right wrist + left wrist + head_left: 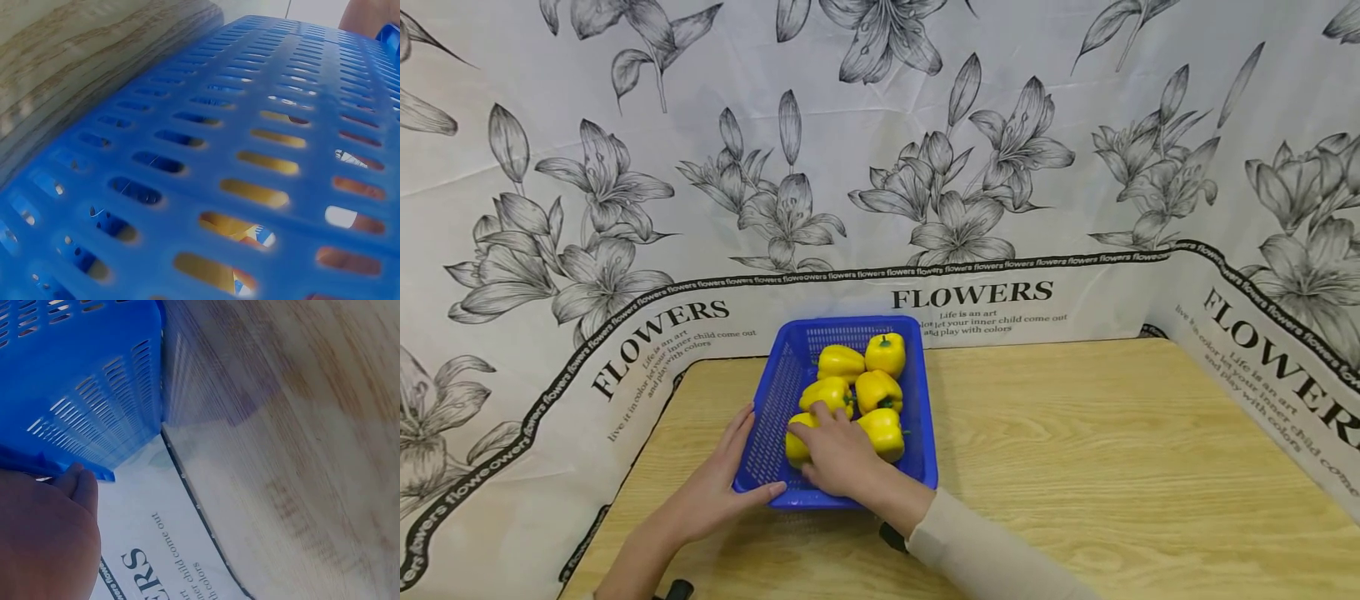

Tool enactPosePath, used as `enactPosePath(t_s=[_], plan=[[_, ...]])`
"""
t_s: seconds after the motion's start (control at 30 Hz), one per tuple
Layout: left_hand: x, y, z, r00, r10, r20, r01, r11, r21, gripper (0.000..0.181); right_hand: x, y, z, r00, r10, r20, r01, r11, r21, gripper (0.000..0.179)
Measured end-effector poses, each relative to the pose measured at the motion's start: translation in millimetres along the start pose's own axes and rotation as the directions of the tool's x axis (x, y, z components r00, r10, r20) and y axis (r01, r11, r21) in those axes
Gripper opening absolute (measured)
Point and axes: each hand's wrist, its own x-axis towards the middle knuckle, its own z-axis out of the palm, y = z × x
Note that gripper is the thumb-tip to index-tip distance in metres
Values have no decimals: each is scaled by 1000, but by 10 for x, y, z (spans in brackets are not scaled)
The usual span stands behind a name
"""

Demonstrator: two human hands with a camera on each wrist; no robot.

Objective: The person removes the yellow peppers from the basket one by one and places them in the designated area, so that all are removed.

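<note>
A blue plastic basket with slotted walls stands on the table and holds several yellow bell peppers. My left hand grips its near left corner, thumb over the front rim and fingers along the left side. In the left wrist view, that hand meets the basket's rim beside the slotted wall. Reaching over the front rim, my right hand grips the near left bell pepper, partly covering it. The basket wall fills most of the right wrist view; yellow shows through its slots.
The wood-grain table extends to the right of the basket. Behind it and at both sides hangs a white cloth printed with flowers and lettering. Dark pieces show under the right wrist and near the left wrist.
</note>
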Motion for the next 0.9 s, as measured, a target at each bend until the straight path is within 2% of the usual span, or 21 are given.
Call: enactPosePath(t_s=[0.3,0.4,0.9], plan=[[4,-20,2,1000,-12,5,12,1000,-4,110,4,-1,-25,999,-37,-33,36,999,-35,47],[7,-11,3,1000,-5,8,5,1000,-7,110,8,-8,-28,999,-29,-36,27,999,-45,46],[-1,61,-3,1000,-15,13,15,1000,-12,109,-12,36,-29,999,35,30,-37,995,89,58]])
